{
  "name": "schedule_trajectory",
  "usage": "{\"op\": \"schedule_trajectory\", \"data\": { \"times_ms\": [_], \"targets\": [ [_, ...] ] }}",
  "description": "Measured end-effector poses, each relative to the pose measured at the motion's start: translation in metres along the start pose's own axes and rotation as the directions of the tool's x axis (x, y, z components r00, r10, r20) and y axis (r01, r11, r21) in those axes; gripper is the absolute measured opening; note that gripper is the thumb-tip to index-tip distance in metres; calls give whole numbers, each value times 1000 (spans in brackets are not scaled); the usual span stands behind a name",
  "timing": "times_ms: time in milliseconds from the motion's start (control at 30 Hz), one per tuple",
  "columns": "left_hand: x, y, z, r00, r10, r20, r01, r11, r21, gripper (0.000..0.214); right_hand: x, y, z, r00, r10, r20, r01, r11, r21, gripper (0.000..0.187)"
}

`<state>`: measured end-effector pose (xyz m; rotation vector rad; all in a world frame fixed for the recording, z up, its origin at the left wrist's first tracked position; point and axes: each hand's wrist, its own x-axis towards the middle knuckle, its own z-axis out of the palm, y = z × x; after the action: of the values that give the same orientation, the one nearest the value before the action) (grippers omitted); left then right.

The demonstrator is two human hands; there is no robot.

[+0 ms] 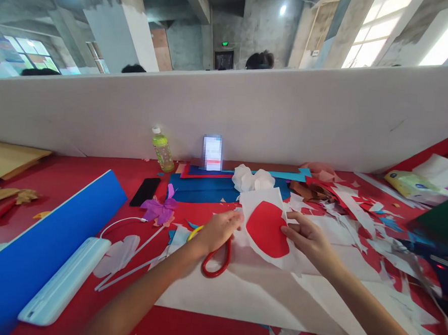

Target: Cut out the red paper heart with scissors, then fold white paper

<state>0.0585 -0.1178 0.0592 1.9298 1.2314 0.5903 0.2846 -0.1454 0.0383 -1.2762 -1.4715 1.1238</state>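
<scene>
Two bare forearms (pixel 367 307) lie nearest the camera and extend over a large white sheet (pixel 231 294) on the desk (pixel 67 183). Left hand (pixel 216 228): fingers pinch the left edge of a smaller white paper (pixel 260 195). Right hand (pixel 312 238): fingers pinch the right side, the thumb touching the margin of a red piece (pixel 267 230). The red piece lies against the face of the white paper, between the hands.

The step in hand appears to be steadying one layer on the other. Apply light, even pressure from opposite edges; a hard pinch could crease thin paper. Keep the layers flat, and check the right side, where the red outline runs close to the thumb. Keep the left wrist clear of the scissors (pixel 213 275), whose handles show on both sides of it; the blades are hidden.
</scene>
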Motion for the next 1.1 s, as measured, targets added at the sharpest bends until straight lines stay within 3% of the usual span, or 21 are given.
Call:
{"op": "schedule_trajectory", "data": {
  "times_ms": [33,100,267,400,500,633,733,933,1100],
  "targets": [
    [0,1,5,999,-3,54,14,976,-216,45,-1,-3,4,1000,1,-4,-1,1000,8,33],
    [1,2,17,996,-19,86,58,875,-481,44,-2,-7,10,1000,3,-9,-3,1000,23,34],
    [5,1,31,998,-69,-10,44,728,-685,37,0,-3,17,1000,-4,-12,5,998,55,34],
    [9,-2,28,998,0,-64,-45,710,-702,30,4,3,16,1000,23,-6,-22,999,26,31],
    [10,-8,29,995,-21,-97,-51,731,-681,28,5,3,15,998,42,55,-43,999,27,30],
    [9,-12,33,992,-47,-121,-41,773,-633,27,4,0,15,970,99,221,-140,973,181,35],
    [8,-11,34,994,-4,-113,-65,802,-594,26,3,4,18,946,166,277,-246,927,284,36],
    [8,-8,31,998,11,-69,-50,812,-582,30,6,10,19,947,169,272,-246,927,282,34],
    [11,-11,28,998,-20,-65,-17,850,-526,20,6,9,15,952,167,256,-230,943,240,32]
  ]
}}
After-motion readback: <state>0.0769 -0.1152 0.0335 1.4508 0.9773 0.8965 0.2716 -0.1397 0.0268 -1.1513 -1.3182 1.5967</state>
